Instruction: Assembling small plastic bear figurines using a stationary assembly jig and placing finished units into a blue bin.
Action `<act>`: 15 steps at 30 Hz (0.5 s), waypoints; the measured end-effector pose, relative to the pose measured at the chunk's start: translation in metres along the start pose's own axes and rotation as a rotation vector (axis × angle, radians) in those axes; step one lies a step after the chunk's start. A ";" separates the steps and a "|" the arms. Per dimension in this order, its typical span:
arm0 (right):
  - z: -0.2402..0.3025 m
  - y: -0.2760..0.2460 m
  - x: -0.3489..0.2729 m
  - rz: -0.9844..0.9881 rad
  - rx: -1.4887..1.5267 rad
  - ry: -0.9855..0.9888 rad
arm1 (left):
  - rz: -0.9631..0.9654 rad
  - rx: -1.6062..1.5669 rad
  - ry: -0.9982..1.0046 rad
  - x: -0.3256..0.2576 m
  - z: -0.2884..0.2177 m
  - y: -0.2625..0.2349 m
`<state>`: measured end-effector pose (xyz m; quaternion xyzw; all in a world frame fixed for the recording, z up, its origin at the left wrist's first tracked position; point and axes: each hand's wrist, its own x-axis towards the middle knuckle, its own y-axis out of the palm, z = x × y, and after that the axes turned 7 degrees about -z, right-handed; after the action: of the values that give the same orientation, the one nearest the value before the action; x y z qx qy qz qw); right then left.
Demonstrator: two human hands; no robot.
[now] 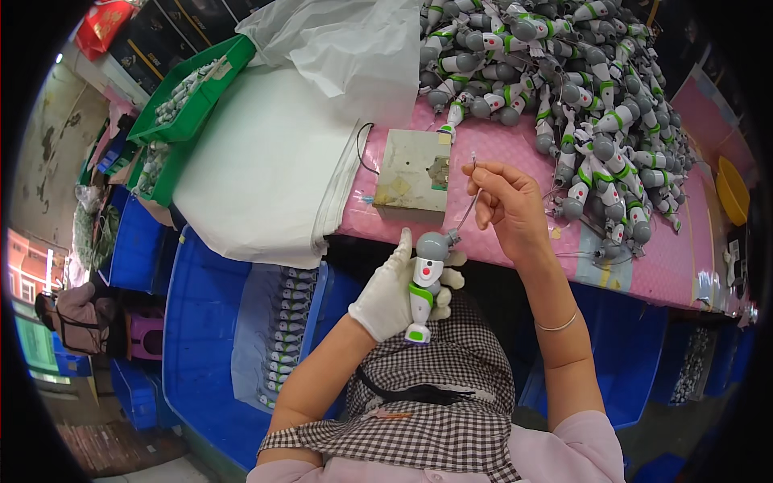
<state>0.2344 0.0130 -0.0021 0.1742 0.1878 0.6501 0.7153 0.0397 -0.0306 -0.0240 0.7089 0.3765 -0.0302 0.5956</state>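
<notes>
While your gloved left grip [388, 296] is wrapped around the grey-and-white handheld unit [424, 274] at centre frame, your bare right grip [513, 208] pinches its thin grey cable [468, 212] between thumb and forefinger, slightly right of centre. The unit's rounded grey head points toward the top of the frame; the cable's pale tip [473, 155] stands above your fingers. The step in hand is judged to be cable handling with the body steadied. Your next move appears to call for a firm left hold, no strain on the cable and a controlled tip. A metal box [405, 167] sits just left, apart from the tip, on the pink-covered tabletop [475, 241]. Similar units [596, 121] are heaped upper right.
</notes>
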 end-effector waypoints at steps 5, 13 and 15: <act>-0.012 -0.006 0.010 -0.085 -0.422 -0.066 | -0.293 0.695 0.353 -0.012 -0.002 0.005; -0.033 -0.014 0.040 0.126 -0.804 -0.280 | -0.382 0.657 0.650 0.004 -0.028 0.013; -0.034 -0.019 0.045 0.151 -0.721 -0.175 | -0.377 0.611 0.655 0.010 -0.032 0.016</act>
<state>0.2377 0.0566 -0.0426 -0.0203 -0.1282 0.7081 0.6941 0.0430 0.0017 -0.0066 0.7432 0.6398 -0.0220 0.1945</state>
